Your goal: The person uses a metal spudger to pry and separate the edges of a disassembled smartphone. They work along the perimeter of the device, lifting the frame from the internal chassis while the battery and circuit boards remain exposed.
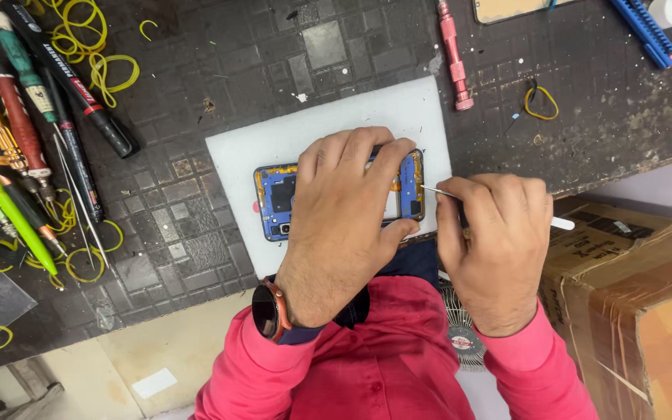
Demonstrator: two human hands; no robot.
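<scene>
Phone (274,204): opened, back cover off; blue inner frame with rounded corners, orange strips along the top edge, small round camera lens at the lower left corner; flat on the white mat, mostly hidden under the left hand.
White mat (313,128): smooth, rectangular, matte; directly beneath the phone, on the table.
Table (219,62): dark, worn rubber surface embossed with small squares, speckled with dust and scraps, around the mat on all sides but the near one.
Left hand (344,222): palm down over the phone's middle and right half, fingers (367,152) spread across its top edge, thumb curled against its lower right corner; pressing it flat, not closed around it.
Right hand (499,241): just right of the phone, fingers curled tight on a thin metal pick (439,191) with a white handle end; pick's tip touching the phone's right edge.
Wristwatch (266,311): round dark face, reddish rim, on the left wrist, below the phone.
Screwdrivers and pens (33,117): long plastic and metal shafts, green, red, black, well left of the phone, among yellow rubber bands (110,74).
Pink screwdriver (454,58): ribbed metal, above and right of the phone.
Cardboard box (631,303): brown, taped, dark print on its top left flap, well right of the phone, beside the table's edge.
</scene>
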